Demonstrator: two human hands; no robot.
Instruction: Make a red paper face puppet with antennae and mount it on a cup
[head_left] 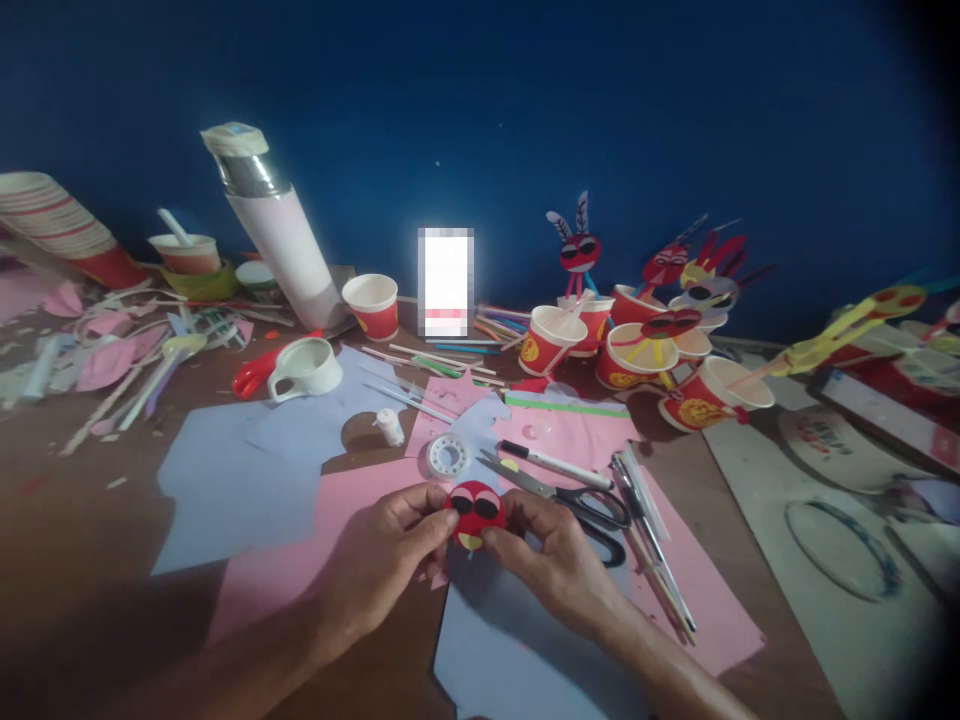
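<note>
Between my two hands is a small red paper face [477, 522] with black-and-pink eyes and a yellow piece at its lower edge. My left hand [401, 545] pinches its left side between thumb and fingers. On the opposite edge, my right hand [551, 550] grips it the same way. Black-handled scissors [592, 505] lie just beyond my right hand, next to a black-capped marker [555, 465]. A white tape roll [448, 456] sits right behind the face. Pink paper [712, 600] and blue paper [517, 640] are spread beneath my hands.
Several red paper cups [551, 340] with paper figures stand at the back right. A white flask [281, 240] rises at the back left, near a white mug [307, 368] and paper scraps [109, 360]. Pens [652, 520] lie to the right. A blue wall [480, 110] closes the back.
</note>
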